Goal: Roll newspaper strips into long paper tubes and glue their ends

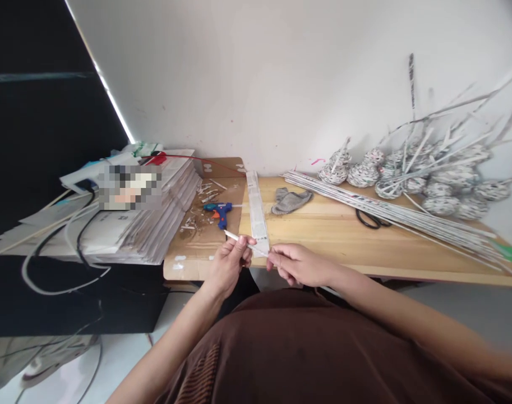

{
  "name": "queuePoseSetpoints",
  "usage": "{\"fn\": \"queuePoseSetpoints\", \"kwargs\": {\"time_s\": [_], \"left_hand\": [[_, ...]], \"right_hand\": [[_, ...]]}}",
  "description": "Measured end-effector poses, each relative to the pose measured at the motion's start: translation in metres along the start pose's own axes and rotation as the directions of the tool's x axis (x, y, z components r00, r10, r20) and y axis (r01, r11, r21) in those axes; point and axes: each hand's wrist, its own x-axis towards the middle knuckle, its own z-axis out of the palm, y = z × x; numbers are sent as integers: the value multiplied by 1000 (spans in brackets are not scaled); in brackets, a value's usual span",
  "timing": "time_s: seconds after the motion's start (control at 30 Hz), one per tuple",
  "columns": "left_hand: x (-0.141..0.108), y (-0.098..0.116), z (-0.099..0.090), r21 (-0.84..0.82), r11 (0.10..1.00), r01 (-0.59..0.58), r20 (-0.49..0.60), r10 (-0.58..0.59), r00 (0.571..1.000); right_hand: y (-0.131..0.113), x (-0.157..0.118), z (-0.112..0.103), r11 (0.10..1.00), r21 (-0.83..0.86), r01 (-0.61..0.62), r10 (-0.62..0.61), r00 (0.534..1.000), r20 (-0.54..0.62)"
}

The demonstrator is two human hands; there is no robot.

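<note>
Between my two hands runs a thin white rolled paper stick (231, 234), held slanting over the table's front edge. My left hand (229, 262) pinches it near its upper left end, with the tip poking out past the fingers. At its lower right end my right hand (298, 264) is closed, thumb against fingers. Just beyond the hands, long strips of printed paper (256, 210) lie flat, reaching back toward the wall. A blue glue gun (222, 213) with an orange trigger rests on the cardboard (205, 261) to the left.
A grey cloth item (291, 201) lies on the wooden table (314, 238). Rightward are a bundle of paper sticks (365, 202), black loop handles (371, 220) and several woven paper gourd shapes (444, 177). Stacked paper (155, 224) with cables over it stands at left. A wall (281, 84) closes the back.
</note>
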Motion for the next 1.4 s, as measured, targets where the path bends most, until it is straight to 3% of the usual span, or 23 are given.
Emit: {"fn": "queuePoseSetpoints", "kwargs": {"time_s": [0.07, 0.17, 0.23, 0.33, 0.4, 0.5, 0.53, 0.6, 0.67, 0.73, 0.77, 0.83, 0.93, 1.0, 1.13, 1.4], "left_hand": [[-3, 2, 1, -7, 1000, -22, 15, 22, 1000], [-6, 6, 2, -37, 998, -54, 75, 56, 996], [-7, 8, 2, -52, 997, -64, 75, 67, 995], [-6, 5, 0, -38, 995, -94, -14, 94, 996], [-6, 2, -1, 6, 995, -98, -29, 98, 995], [-7, -3, 3, 99, 993, -59, 44, 55, 998], [-8, -4, 5, 116, 992, -48, 60, 41, 997], [-9, -5, 7, 111, 993, -33, 66, 26, 997], [-10, -4, 8, 78, 997, -27, 66, 22, 998], [-11, -3, 7, 46, 999, -21, 65, 18, 998], [-10, -3, 6, 31, 999, -21, 52, 19, 998], [-10, -2, 4, 15, 999, -30, 5, 30, 1000], [-9, -2, 3, 15, 999, -48, -43, 49, 998], [-10, -2, 3, 8, 999, -53, -40, 53, 998], [-11, -3, 3, -21, 999, -47, -31, 46, 998], [-12, -4, 5, 78, 996, -51, -52, 55, 997]], "right_hand": [[-2, -3, 1, 996, 84, -3, 0, 999, 36], [-5, -7, 3, 948, 302, -102, 28, 970, 241], [-6, -8, 4, 956, 271, -115, 42, 964, 263], [-9, -9, 4, 997, -79, 14, -11, 999, 38], [-10, -9, 6, 906, -401, 134, -191, 976, -105], [-9, -9, 9, 722, -654, 227, -401, 907, -129], [-7, -9, 10, 717, -657, 231, -408, 904, -127], [-4, -7, 10, 822, -530, 208, -313, 943, -116], [-1, -6, 9, 963, -241, 123, -132, 991, -21], [1, -5, 7, 1000, 13, 0, -1, 993, 115], [1, -5, 6, 998, 57, -30, 22, 991, 133], [-1, -7, 6, 999, -39, 20, -19, 999, 33], [-4, -9, 7, 940, -301, 160, -206, 970, -126], [-3, -9, 7, 958, -238, 161, -182, 981, -66], [2, -6, 4, 990, 139, -26, 1, 984, 180], [-6, -2, 13, 987, -157, 39, -42, 999, -20]]}}
